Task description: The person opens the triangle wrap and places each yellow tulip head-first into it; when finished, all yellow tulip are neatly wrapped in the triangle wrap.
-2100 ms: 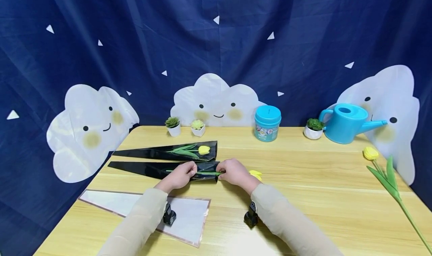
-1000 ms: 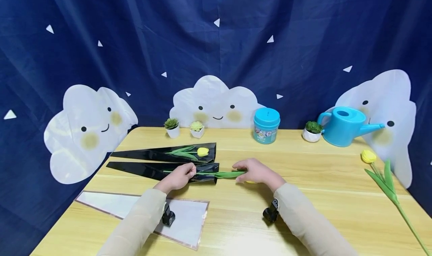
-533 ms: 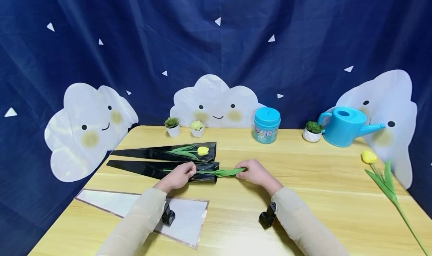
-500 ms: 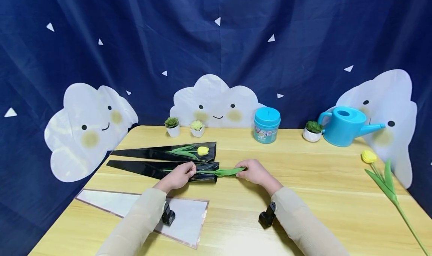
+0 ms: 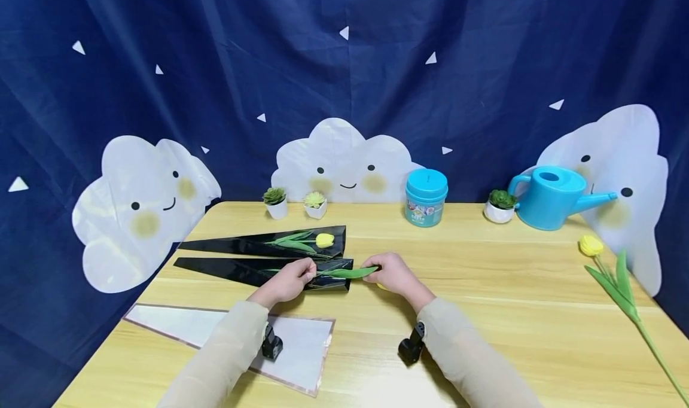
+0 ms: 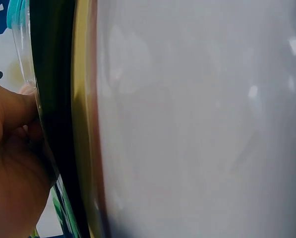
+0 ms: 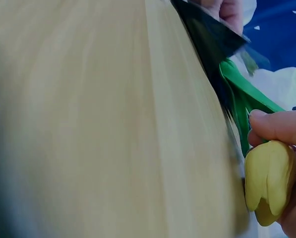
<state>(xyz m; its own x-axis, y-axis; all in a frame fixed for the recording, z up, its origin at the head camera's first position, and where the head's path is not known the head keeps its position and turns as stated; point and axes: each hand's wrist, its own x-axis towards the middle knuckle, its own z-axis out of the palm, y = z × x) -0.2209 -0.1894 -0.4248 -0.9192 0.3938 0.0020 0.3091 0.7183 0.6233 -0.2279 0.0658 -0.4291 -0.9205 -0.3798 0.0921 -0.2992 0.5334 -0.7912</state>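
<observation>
Yellow and green, a tulip (image 5: 347, 273) is partly inside the lower black flower sleeve (image 5: 226, 269), near the middle of the head view. Its green leaf pokes out of the sleeve's wide end, and its yellow head is outside too. The right hand (image 5: 392, 273) pinches the green part close to the yellow head. The left hand (image 5: 287, 280) pinches the clear side of that sleeve between thumb and finger.

Just above, the upper black flower sleeve (image 5: 231, 244) has another yellow tulip (image 5: 325, 240) in it. A white sleeve (image 5: 298, 348) with a pinkish edge lies at the lower left of the frame, partly under the left arm. A loose tulip (image 5: 590, 245) lies at the far right. Along the top of the wooden table (image 5: 484, 312) are three potted succulents (image 5: 276, 203), a blue jar (image 5: 426, 198) and a blue watering can (image 5: 549, 200).
</observation>
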